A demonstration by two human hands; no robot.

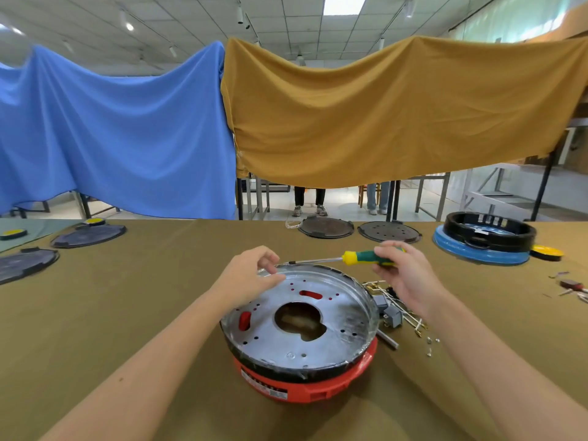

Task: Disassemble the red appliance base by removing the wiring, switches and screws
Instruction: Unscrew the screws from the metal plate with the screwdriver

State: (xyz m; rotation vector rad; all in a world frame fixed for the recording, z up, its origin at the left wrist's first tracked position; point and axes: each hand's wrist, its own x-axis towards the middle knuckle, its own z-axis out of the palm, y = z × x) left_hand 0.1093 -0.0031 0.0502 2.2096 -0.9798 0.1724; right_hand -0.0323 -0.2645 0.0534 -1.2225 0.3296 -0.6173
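The round red plastic appliance base (pixel 313 385) stands on the olive-brown cloth of the table (pixel 127 313), directly in front of me. On top of it sits a shallow round metal plate with a black rim (pixel 346 332), which has a big irregular hole in the middle and two red slots showing through.

My left hand (pixel 251 275) is at the far left edge of this metal plate. The fingers are bent and the thumb and fingertips touch the rim, but I cannot tell if they really pinch it.

My right hand (pixel 404 275) grips a screwdriver with a green and yellow handle (pixel 366 257). The fingers are curled around the green part. The thin metal shaft lies almost level and points to the left, and its tip is just above the far rim of the plate, near my left fingers.

Just to the right of the base, on the cloth, lies a small heap of removed parts: two grey switch blocks (pixel 388 310), pale wires with brass terminals (pixel 410 316) and a few small screws (pixel 431 343).

Farther away on the table are two dark round discs (pixel 359 229), a black ring on a blue round base (pixel 483 241) at the right, and more dark flat lids (pixel 87 235) at the left. Behind the table hang a blue cloth (pixel 121 128) and a mustard-yellow cloth (pixel 397 113).
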